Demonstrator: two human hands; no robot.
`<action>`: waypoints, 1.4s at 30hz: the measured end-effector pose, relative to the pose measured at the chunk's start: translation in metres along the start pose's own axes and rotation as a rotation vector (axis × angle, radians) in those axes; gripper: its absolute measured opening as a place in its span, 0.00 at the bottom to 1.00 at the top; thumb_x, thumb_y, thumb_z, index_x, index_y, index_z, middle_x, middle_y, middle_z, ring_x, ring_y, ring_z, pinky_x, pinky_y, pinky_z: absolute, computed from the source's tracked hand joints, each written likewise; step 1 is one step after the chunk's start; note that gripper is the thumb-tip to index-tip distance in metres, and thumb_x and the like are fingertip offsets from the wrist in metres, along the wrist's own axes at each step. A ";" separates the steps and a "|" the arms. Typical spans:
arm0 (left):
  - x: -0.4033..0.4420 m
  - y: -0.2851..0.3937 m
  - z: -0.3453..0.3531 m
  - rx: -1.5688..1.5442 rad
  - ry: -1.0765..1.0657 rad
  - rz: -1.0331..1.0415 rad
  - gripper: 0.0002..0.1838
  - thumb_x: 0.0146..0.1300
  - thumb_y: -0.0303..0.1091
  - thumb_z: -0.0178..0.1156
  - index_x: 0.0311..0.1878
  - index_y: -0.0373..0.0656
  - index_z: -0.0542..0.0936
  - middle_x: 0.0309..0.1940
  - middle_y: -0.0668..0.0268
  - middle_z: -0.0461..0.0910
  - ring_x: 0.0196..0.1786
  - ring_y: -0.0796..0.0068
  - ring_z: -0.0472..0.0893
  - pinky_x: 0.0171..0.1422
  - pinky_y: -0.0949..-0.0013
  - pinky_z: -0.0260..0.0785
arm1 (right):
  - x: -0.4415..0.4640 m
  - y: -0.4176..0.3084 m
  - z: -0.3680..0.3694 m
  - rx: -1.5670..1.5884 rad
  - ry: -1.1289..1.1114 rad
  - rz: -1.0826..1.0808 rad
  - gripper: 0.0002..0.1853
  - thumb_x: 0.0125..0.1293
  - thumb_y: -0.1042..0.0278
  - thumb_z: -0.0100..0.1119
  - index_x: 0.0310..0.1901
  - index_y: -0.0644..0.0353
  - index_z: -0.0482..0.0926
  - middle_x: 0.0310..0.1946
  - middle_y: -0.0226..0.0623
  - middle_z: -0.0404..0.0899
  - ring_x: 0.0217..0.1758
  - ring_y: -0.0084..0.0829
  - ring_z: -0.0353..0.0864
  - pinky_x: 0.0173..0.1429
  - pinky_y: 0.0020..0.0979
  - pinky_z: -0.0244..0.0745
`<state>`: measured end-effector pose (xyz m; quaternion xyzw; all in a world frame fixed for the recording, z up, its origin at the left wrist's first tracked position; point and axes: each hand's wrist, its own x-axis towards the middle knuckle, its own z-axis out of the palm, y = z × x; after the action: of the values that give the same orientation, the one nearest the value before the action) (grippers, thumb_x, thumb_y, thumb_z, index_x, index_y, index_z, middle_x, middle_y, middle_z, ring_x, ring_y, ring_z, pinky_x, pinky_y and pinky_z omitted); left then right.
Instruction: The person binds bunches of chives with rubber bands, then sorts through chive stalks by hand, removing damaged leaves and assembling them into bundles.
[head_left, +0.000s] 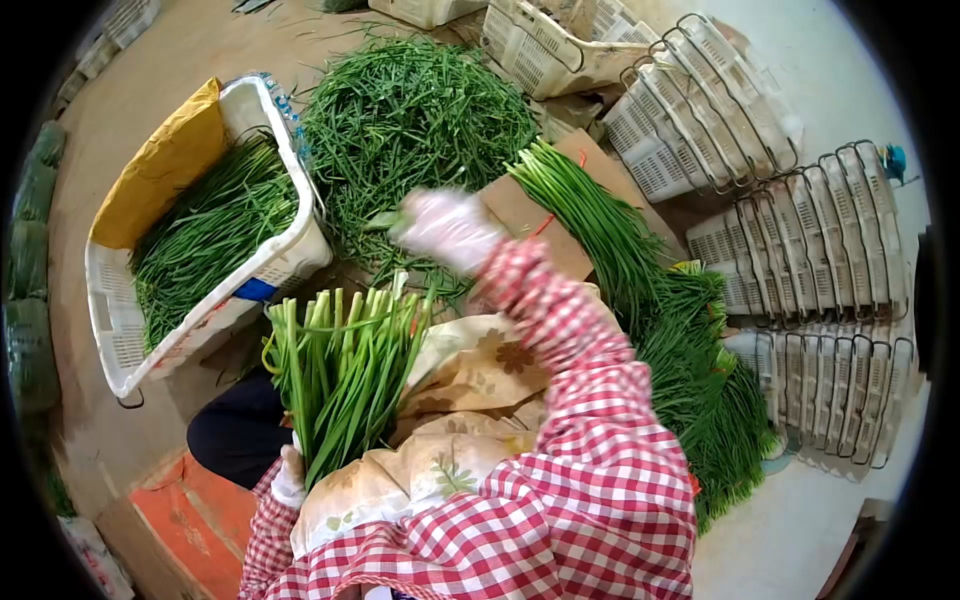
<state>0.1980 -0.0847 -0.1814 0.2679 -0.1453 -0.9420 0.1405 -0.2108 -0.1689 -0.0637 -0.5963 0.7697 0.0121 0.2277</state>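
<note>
A thick bunch of garlic chives (345, 375) stands upright at my lap, pale stem ends up. Low on its left side, my left hand (290, 478) in a white glove is closed around it, with most of the fingers hidden behind the leaves. My right hand (445, 230), also gloved, is stretched forward over the near edge of a big pile of loose green leaves (415, 120). Motion blurs its fingers; a bit of green shows beside them, but I cannot tell whether they hold it.
On the left, a white crate (100, 320) with a yellow liner holds more chives. A tied bunch (590, 215) lies on cardboard (505, 205) at the right, with more bunches (700, 400) heaped nearer me. Stacked white crates (800, 240) line the right side.
</note>
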 end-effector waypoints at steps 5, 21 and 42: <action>-0.011 0.001 0.055 0.047 0.111 0.043 0.43 0.53 0.41 0.63 0.72 0.49 0.55 0.66 0.60 0.64 0.66 0.62 0.66 0.71 0.57 0.57 | -0.017 0.142 -0.077 -0.313 0.821 0.154 0.19 0.56 0.54 0.64 0.38 0.60 0.73 0.30 0.44 0.80 0.33 0.44 0.81 0.32 0.42 0.74; -0.021 0.018 0.147 0.160 0.417 0.097 0.44 0.45 0.29 0.65 0.69 0.40 0.59 0.61 0.56 0.70 0.62 0.64 0.72 0.69 0.62 0.60 | -0.030 0.034 -0.014 1.062 -0.114 -0.189 0.33 0.58 0.51 0.67 0.59 0.63 0.71 0.34 0.35 0.81 0.29 0.20 0.78 0.35 0.19 0.74; -0.049 -0.020 0.097 0.021 0.324 0.341 0.43 0.48 0.36 0.65 0.69 0.40 0.59 0.62 0.56 0.68 0.62 0.62 0.70 0.68 0.61 0.60 | 0.072 0.091 0.003 -0.251 0.979 -0.092 0.17 0.71 0.56 0.48 0.37 0.63 0.73 0.13 0.29 0.69 0.12 0.26 0.67 0.18 0.30 0.68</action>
<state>0.1813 -0.0303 -0.0863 0.3886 -0.1739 -0.8478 0.3163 -0.3068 -0.2079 -0.1157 -0.5882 0.7516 -0.1866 -0.2330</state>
